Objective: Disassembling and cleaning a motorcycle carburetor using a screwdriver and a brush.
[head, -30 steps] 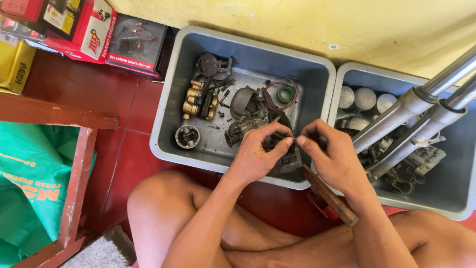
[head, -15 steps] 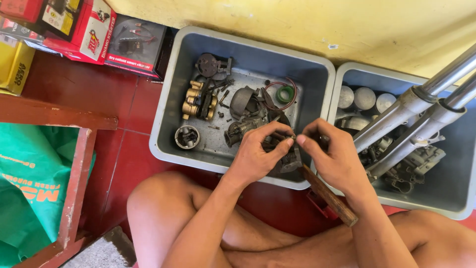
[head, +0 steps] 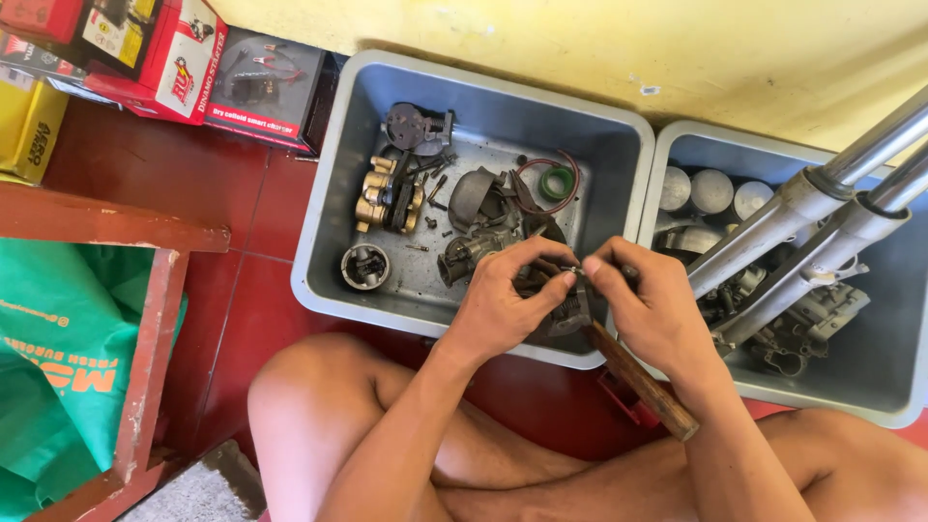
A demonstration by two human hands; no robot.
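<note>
Centrally, as I watched through the head camera, my left hand (head: 503, 295) and right hand (head: 650, 307) met over the near rim of the left grey tub (head: 358, 155). Both were closed in a pinch, thumbs and forefingers pressed from either side onto a small metal part (head: 574, 274) held between them; its kind was too small for me to tell. Just beneath the hands sat a dark engine piece (head: 565, 314), partly hidden by the fingers. At about 5 o'clock from the pinch, a wooden-handled tool (head: 638, 379) lay slanting across the tub's rim toward the right knee.

Inside the left tub, at 10 o'clock from the hands, lay a gold brake caliper (head: 387, 198); a round metal cup (head: 365, 266) lay at 9 o'clock, and a green ring (head: 556, 182) at 12 o'clock. The right grey tub (head: 870, 401), at 3 o'clock, held three silvery cylinders (head: 710, 190) and two chrome fork tubes (head: 822, 227) leaning out over its far corner. Red cartons (head: 174, 58) stood on the red floor (head: 145, 174) at 10 o'clock, and a green bag (head: 58, 377) in a wooden frame at 8 o'clock.
</note>
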